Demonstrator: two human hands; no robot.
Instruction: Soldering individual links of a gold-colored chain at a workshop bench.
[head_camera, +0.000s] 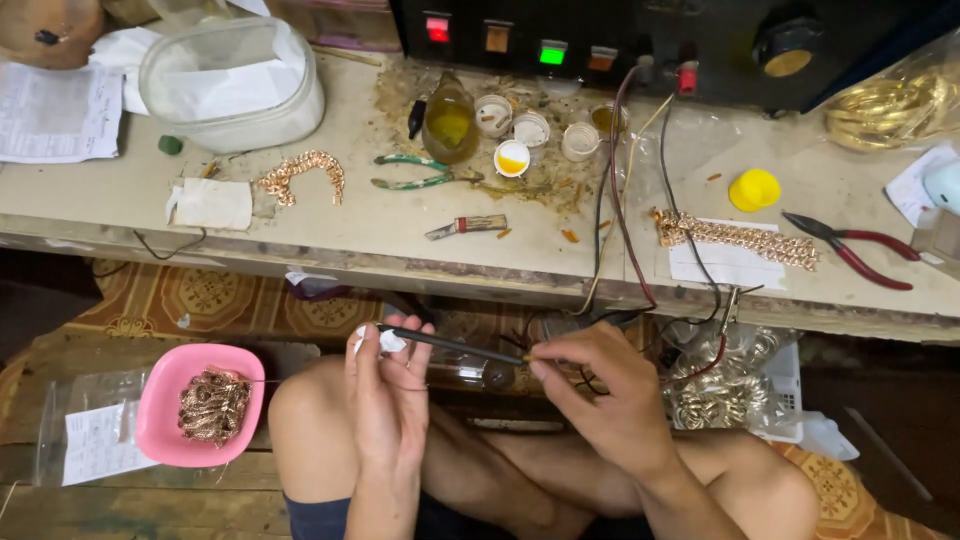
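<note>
I see my right hand (610, 395) pinching a thin dark probe (450, 345), its long axis running left to my left hand (385, 395), whose fingers close on a small white piece (390, 341), perhaps cloth, below the counter (400, 240) edge.

Left hand (385, 385): pinches something small and white at the fingertips, too small to identify; its forearm is cut off by the bottom edge. Right hand (605, 385): palm side hidden, so the grip on the thin dark rod (450, 345) can't be read, and the rod's tip disappears behind the left hand's fingers. Black control box (650, 40) is cropped by the top edge, the bag of gold bangles (890, 105) by the right edge, and the contents of the small white cups (530, 130) are too small to tell.
</note>
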